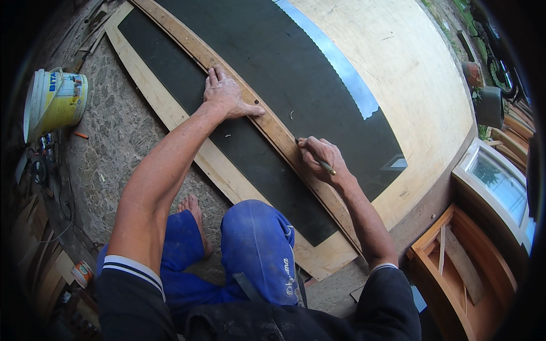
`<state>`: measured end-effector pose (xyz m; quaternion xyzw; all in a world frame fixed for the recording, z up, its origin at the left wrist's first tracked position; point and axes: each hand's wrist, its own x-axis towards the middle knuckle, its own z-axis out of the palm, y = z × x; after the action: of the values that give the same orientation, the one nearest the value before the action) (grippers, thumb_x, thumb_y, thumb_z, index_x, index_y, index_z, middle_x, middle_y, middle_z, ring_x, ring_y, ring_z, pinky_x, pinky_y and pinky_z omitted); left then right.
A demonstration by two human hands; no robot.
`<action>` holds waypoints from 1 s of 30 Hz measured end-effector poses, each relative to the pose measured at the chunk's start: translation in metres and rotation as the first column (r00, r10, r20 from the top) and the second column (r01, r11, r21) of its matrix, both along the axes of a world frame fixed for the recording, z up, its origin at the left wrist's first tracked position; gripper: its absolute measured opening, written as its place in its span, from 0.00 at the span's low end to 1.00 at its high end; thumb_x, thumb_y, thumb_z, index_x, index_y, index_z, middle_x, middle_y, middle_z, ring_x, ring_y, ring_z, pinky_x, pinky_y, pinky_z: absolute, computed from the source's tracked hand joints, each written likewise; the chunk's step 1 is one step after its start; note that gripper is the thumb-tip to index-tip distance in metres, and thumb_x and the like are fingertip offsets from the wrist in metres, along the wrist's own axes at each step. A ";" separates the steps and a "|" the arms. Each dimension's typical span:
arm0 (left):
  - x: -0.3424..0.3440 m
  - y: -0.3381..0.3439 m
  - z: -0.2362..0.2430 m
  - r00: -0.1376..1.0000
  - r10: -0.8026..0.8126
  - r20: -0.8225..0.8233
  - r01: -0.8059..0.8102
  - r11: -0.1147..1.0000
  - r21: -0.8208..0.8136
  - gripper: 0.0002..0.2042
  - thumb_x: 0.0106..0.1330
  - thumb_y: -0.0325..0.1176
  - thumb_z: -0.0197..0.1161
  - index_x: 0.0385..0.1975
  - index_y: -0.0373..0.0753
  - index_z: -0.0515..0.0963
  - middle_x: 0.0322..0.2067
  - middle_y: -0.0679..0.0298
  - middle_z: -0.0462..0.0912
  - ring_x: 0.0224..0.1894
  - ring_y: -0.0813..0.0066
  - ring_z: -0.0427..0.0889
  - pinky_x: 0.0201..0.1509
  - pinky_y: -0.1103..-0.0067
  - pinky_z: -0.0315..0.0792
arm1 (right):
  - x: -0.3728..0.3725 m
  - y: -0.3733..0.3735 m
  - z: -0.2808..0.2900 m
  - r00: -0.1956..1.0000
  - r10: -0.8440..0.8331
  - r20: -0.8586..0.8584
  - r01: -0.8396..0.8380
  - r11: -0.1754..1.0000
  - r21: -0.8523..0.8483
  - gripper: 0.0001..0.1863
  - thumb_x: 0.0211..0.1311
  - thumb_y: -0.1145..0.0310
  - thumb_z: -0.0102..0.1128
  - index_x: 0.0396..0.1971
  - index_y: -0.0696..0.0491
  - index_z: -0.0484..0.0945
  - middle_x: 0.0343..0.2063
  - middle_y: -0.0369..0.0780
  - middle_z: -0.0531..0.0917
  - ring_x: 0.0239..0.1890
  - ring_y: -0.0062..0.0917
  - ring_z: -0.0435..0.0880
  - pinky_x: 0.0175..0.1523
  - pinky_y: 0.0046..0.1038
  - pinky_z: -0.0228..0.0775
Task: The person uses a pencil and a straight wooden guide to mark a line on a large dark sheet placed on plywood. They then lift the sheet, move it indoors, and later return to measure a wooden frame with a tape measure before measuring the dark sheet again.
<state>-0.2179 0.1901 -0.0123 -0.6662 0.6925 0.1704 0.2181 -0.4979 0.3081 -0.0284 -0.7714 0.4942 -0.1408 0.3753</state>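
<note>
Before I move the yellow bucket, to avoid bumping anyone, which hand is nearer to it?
Left. The left hand rests on the wooden strip, to the bucket's right; the right hand, holding a slim tool at the strip's edge, is farther right.

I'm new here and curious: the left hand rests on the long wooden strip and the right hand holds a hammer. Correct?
Not quite: the head view shows the right hand holding a slim, pen-like tool, not a hammer. The left hand does rest on the long wooden strip.
</note>
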 end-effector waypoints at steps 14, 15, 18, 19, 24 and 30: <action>-0.045 0.038 0.009 0.997 -0.075 0.029 0.076 0.997 -0.027 0.53 0.48 0.71 0.67 0.57 0.21 0.73 0.63 0.39 0.63 0.67 0.48 0.62 0.73 0.64 0.55 | -0.001 -0.003 0.003 0.999 0.021 -0.033 -0.020 0.999 0.033 0.08 0.63 0.67 0.54 0.38 0.53 0.77 0.30 0.45 0.83 0.35 0.42 0.81 0.43 0.41 0.74; -0.049 0.039 0.009 0.995 -0.068 0.067 0.070 0.997 -0.024 0.54 0.47 0.72 0.67 0.57 0.20 0.72 0.64 0.38 0.61 0.68 0.47 0.60 0.74 0.63 0.53 | -0.001 -0.003 0.002 1.000 0.022 -0.021 -0.021 0.999 0.028 0.08 0.63 0.67 0.54 0.38 0.53 0.77 0.30 0.45 0.83 0.35 0.42 0.81 0.43 0.41 0.74; -0.051 0.040 0.006 0.999 -0.013 0.048 0.015 0.999 -0.051 0.55 0.45 0.72 0.68 0.60 0.24 0.71 0.66 0.40 0.58 0.70 0.49 0.56 0.76 0.60 0.46 | -0.002 -0.003 0.001 1.000 0.018 0.012 -0.019 0.999 0.035 0.08 0.63 0.67 0.53 0.38 0.53 0.77 0.29 0.46 0.83 0.34 0.42 0.81 0.42 0.41 0.74; -0.051 0.039 0.004 0.999 -0.014 0.041 0.017 0.997 -0.069 0.55 0.45 0.72 0.68 0.60 0.23 0.71 0.66 0.40 0.58 0.70 0.48 0.56 0.76 0.59 0.46 | -0.003 -0.003 0.000 1.000 0.010 0.026 -0.011 0.999 0.035 0.08 0.63 0.67 0.53 0.38 0.53 0.77 0.29 0.46 0.83 0.34 0.42 0.81 0.42 0.41 0.74; -0.049 0.039 -0.004 0.999 -0.012 0.030 0.013 0.998 -0.056 0.57 0.44 0.73 0.69 0.60 0.22 0.70 0.66 0.40 0.57 0.70 0.47 0.56 0.76 0.57 0.45 | -0.004 -0.004 -0.005 1.000 0.019 0.023 -0.020 0.999 0.044 0.09 0.63 0.67 0.53 0.39 0.54 0.77 0.29 0.47 0.82 0.35 0.42 0.81 0.42 0.41 0.75; -0.048 0.044 -0.009 1.000 -0.021 -0.010 0.020 0.998 -0.057 0.51 0.47 0.71 0.68 0.57 0.25 0.74 0.66 0.35 0.57 0.70 0.42 0.56 0.70 0.40 0.46 | -0.038 0.023 -0.004 0.999 0.043 0.008 -0.044 0.996 0.079 0.08 0.64 0.68 0.55 0.39 0.53 0.77 0.37 0.44 0.85 0.34 0.39 0.80 0.43 0.37 0.75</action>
<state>-0.2658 0.2344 -0.0213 -0.6641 0.7050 0.1518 0.1971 -0.5358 0.3308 -0.0326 -0.7662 0.4813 -0.1153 0.4100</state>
